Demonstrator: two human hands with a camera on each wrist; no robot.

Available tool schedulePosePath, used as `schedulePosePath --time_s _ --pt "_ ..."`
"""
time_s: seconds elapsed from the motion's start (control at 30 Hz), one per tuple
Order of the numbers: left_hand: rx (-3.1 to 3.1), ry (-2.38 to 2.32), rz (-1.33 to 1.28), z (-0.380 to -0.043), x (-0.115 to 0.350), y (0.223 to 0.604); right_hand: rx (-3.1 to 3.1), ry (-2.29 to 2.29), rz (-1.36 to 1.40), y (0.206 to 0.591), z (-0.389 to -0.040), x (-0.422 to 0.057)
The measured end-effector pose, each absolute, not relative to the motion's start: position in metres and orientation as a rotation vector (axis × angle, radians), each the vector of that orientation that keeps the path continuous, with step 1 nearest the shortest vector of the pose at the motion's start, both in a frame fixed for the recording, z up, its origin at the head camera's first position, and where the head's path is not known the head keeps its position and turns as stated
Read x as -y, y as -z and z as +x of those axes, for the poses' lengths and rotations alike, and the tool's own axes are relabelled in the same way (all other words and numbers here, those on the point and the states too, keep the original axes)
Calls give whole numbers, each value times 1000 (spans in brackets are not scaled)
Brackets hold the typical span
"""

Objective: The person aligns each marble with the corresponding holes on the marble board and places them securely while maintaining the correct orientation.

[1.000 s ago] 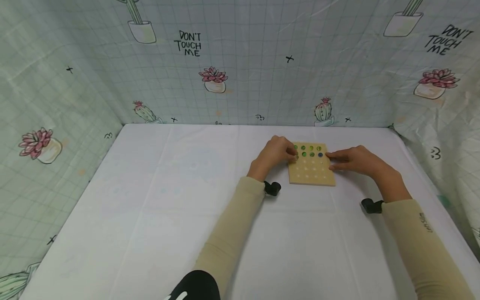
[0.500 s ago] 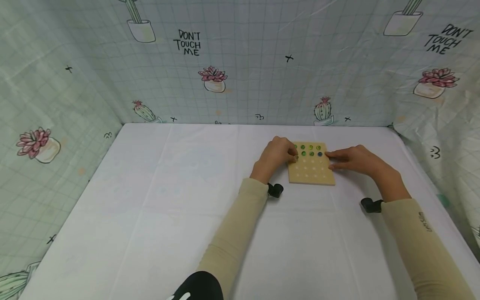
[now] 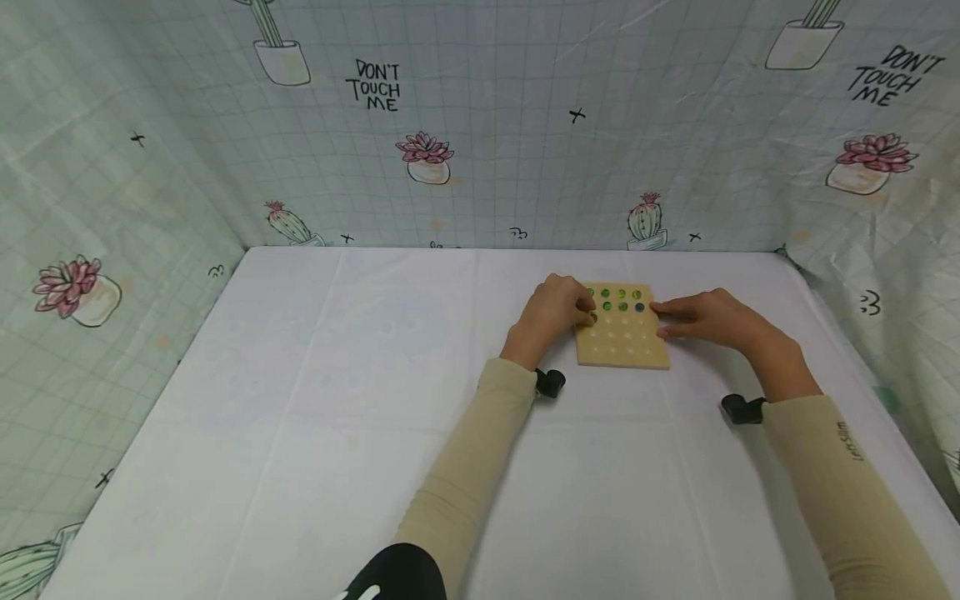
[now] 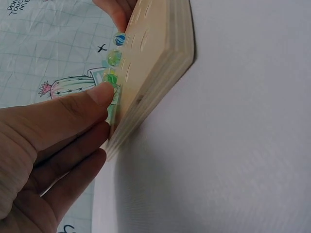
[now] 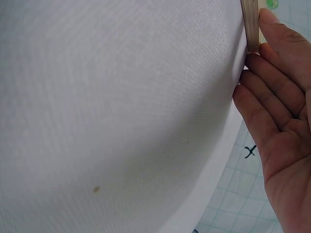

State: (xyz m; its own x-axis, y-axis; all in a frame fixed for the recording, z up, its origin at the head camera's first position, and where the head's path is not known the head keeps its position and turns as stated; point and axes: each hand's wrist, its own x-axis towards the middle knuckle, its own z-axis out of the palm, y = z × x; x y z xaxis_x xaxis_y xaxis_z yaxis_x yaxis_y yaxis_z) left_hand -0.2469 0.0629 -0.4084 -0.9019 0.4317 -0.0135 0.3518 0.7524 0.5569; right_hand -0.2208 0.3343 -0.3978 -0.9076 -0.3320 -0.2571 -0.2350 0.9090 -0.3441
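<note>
A square wooden board (image 3: 624, 342) with rows of shallow round hollows lies flat on the white table. Green glass marbles (image 3: 622, 307) fill hollows in its two far rows, with a blue marble (image 3: 639, 307) at the right end of the second. My left hand (image 3: 551, 310) is at the board's left edge, thumb and forefinger pinching a marble at the second row's left end, mostly hidden by the fingers. On the opposite side my right hand (image 3: 716, 321) touches the board's edge with fairly straight fingers; in the right wrist view its thumb (image 5: 272, 22) reaches over the top.
The white-covered table (image 3: 337, 400) extends far to the left and in front of the board. A patterned curtain (image 3: 510, 167) closes in the back and both sides. Black wrist cameras (image 3: 551, 383) sit below each hand.
The left wrist and forearm have shifted slightly right, and its fingertips now cover the marble that showed between them a second ago. My right hand and the board hold their place.
</note>
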Motion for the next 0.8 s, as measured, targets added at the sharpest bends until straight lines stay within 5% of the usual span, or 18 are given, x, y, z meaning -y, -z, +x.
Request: schedulePosePath --time_s 0.4,0.8 --pt "-2759 -905 665 -247 -54 407 -2753 446 -422 400 -222 -336" --pt "-2751 -805 800 -261 4 397 -2741 440 -418 398 -221 -336"
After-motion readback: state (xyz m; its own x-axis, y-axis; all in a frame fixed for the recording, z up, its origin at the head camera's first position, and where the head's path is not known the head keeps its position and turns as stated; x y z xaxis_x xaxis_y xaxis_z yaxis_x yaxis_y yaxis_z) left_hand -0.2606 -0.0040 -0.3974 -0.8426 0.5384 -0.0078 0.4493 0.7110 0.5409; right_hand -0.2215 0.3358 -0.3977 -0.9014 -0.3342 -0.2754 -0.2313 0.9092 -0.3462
